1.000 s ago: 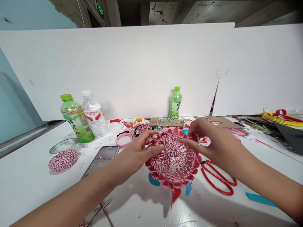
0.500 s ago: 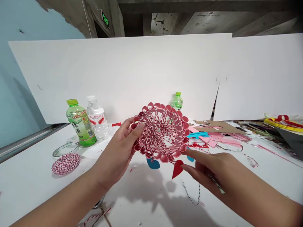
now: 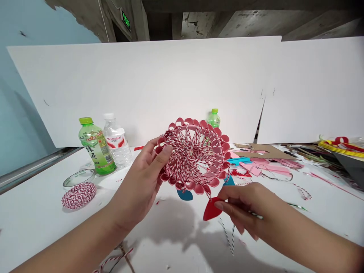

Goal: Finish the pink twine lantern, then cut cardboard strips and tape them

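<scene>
Head view: over the white worktop, a light, springy twine-woven paper disc is held up at 12 o'clock, best gripped by its scalloped rim, where the left hand curls its fingers at 9 o'clock, while the right hand draws its fingers together by a red paper tab, grip unclear.

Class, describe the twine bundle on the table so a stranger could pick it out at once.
On the white table, find the green-capped bottle at the left. In front of it, beside a clear ring, lies a coil of red-and-white twine, the only twine wound into a bundle.
</scene>
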Motion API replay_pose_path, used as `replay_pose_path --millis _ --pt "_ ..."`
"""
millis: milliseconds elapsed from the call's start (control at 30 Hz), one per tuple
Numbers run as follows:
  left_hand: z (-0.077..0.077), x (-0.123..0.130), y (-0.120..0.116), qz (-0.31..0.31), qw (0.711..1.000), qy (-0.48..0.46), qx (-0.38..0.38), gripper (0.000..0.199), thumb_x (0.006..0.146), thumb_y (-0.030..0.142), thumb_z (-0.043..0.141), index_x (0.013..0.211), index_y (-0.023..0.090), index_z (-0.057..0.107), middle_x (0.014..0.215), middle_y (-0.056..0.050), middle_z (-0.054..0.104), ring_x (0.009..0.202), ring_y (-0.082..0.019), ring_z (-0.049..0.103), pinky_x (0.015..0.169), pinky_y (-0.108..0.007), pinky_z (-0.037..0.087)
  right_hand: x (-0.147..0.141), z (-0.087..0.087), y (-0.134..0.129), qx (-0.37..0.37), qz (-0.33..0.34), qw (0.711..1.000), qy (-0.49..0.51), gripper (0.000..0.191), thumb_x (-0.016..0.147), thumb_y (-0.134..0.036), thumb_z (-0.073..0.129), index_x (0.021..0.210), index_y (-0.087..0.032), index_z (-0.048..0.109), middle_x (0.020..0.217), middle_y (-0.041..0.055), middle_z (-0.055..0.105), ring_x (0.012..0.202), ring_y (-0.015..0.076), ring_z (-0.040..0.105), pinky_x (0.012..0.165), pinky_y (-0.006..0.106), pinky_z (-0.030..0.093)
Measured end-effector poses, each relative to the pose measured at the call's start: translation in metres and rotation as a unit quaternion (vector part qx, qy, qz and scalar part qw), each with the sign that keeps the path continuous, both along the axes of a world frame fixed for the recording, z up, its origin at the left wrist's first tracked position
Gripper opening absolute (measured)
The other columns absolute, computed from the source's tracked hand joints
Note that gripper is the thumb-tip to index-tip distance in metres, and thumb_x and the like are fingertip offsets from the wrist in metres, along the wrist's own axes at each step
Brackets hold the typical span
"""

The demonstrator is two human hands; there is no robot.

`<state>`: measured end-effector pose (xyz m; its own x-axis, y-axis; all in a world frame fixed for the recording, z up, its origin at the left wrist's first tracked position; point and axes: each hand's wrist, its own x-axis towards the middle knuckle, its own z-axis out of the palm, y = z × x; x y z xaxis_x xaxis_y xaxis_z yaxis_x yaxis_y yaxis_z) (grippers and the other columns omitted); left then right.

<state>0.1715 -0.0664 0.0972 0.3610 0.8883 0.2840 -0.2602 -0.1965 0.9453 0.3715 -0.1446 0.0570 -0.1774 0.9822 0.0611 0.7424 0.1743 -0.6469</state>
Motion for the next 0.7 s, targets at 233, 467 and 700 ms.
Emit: replay_pose_path --millis 233,467,700 --pt "-0.002 -0.001 0.003 -0.025 0.999 0.006 -0.044 0.026 0.089 0.039 0.058 0.112 0.028 0.059 0.095 0.002 0.061 0.081 -0.011 0.053 0.062 -0.013 0.047 -0.002 -0.011 0.005 0.063 -0.029 0.995 -0.078 0.029 0.090 -0.035 0.036 0.069 -0.025 0.053 0.053 -0.0010 0.055 0.043 0.0136 0.047 0.043 0.025 0.034" --pt "0.001 -0.002 0.007 -0.006 1.000 -0.004 0.004 0.027 0.089 0.034 0.060 0.115 0.026 0.057 0.093 0.001 0.065 0.080 -0.011 0.057 0.068 -0.016 0.049 -0.002 -0.007 0.004 0.033 -0.031 0.983 -0.180 0.017 0.091 -0.037 0.046 0.086 -0.026 0.057 0.058 -0.0015 0.058 0.047 0.0156 0.049 0.048 0.026 0.033" --pt "-0.007 -0.006 0.018 -0.017 0.999 0.040 0.004 0.029 0.089 0.035 0.060 0.116 0.027 0.054 0.082 0.004 0.061 0.076 -0.011 0.055 0.066 -0.020 0.046 0.013 0.006 -0.011 0.058 -0.002 0.969 -0.240 0.019 0.079 -0.006 0.052 0.080 -0.024 0.054 0.070 -0.0021 0.063 0.054 0.0142 0.058 0.048 0.023 0.035"
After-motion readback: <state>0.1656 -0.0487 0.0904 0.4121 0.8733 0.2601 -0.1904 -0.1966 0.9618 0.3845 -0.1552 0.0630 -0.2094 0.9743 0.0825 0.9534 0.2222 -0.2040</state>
